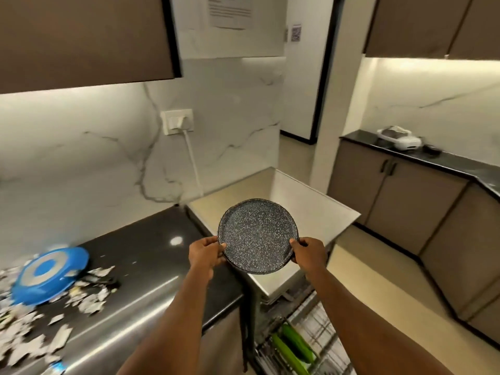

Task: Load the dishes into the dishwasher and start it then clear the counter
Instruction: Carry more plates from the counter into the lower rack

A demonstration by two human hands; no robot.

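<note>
Black-and-white speckled enamel, or something like it, covers the round plate, which is held in the air, its face tilted toward the camera, above the right end of the dark counter and the near corner of the white appliance top. The left hand pinches the rim at the plate's lower left and the right hand pinches it at the lower right; the two hands are apart, with the plate between them.

Below the plate, at the bottom edge of the view, a wire dishwasher rack holds green dishes standing on edge. Near the counter's left edge a blue plate lies upside down among torn paper scraps.

A printed notice hangs on the wall, its text too blurred to read. Beside it, a small sticker bears what looks like a QR code. A white plug sits in the wall socket.
</note>
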